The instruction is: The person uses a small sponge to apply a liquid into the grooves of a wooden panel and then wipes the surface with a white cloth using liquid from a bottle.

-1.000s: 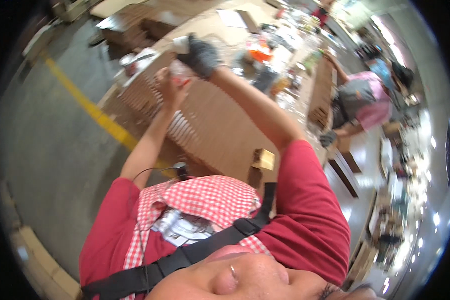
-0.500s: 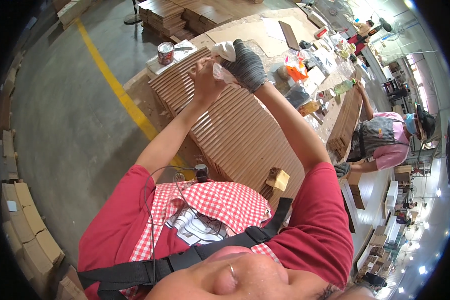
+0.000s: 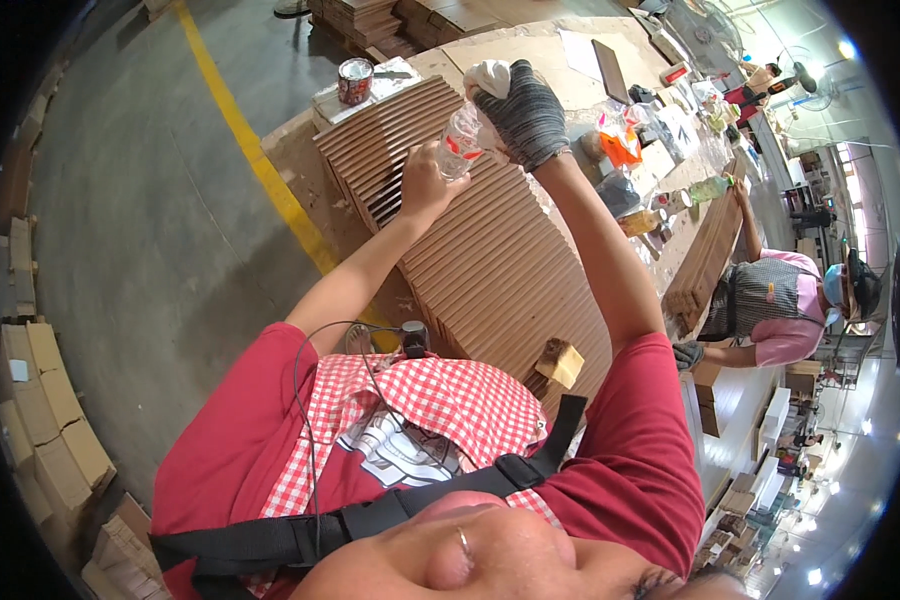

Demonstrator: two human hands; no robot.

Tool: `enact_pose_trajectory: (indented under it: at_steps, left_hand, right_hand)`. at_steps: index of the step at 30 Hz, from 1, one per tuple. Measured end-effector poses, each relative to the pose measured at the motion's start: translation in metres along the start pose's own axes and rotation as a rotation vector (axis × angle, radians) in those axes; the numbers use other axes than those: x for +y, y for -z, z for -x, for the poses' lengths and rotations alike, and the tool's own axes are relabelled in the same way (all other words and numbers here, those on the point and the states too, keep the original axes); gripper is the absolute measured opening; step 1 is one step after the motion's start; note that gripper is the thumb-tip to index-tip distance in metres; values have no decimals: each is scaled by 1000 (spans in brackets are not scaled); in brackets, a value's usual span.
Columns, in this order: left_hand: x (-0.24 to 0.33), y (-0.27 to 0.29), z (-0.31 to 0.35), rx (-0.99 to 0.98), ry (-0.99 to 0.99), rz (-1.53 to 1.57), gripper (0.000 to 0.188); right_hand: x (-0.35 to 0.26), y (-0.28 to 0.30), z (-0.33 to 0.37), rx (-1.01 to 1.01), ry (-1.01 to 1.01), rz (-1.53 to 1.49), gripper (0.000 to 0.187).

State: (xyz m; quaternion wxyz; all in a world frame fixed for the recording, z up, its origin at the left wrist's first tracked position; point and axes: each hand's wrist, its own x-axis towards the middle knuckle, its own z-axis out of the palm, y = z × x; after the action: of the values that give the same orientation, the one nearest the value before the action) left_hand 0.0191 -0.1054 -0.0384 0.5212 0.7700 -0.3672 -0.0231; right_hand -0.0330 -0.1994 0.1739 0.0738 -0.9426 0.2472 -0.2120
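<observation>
- Both hands sit lower and more to the centre-top of the frame vs. 0.5 s ago, and the bottle is now easier to see between them.
- Bare left hand point(image 3: 425, 185) is closed around the lower part of a small clear plastic bottle with red label point(image 3: 460, 143), upper centre of frame.
- Right hand in dark grey knit glove point(image 3: 520, 115) is closed at the bottle's top end and also grips a white crumpled cloth point(image 3: 488, 75); whether a cap is under it, I cannot tell.
- Bottle hangs in the air above the long stack of brown corrugated cardboard sheets point(image 3: 490, 270).
- Bottle looks light, thin-walled, prob. dents if squeezed and a bit slippery; best hold is round the body, w/ the glove giving friction on top.
- Round tin can point(image 3: 355, 80) stands upper left on the stack; another person in pink top point(image 3: 780, 310) works at right edge.
</observation>
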Motion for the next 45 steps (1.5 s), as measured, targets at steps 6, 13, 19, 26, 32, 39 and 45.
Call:
enact_pose_trajectory:
  at_steps: [6, 13, 19, 26, 32, 39, 45]
  left_hand:
    - [-11, 3, -2, -110, -86, 454, 78]
    - [-16, 15, 6, -158, -193, 453, 70]
    - [-30, 34, -6, -423, -330, 657, 69]
    - [-53, 26, -15, -483, -376, 374, 73]
    - [-50, 32, -5, -271, -272, -36, 84]
    - [-46, 49, 4, -166, -240, -84, 90]
    - [-53, 37, 5, -133, -245, -91, 89]
  right_hand:
    - [-4, 14, 2, -41, 36, -96, 57]
    - [2, 20, 11, -67, 141, -234, 59]
    - [7, 24, 5, -176, 245, -204, 52]
    - [9, 26, -3, -418, 297, -218, 65]
    - [6, 26, -2, -445, 263, -144, 64]
    - [4, 32, 1, -487, 188, -113, 70]
    - [25, 22, 0, -301, 234, -229, 61]
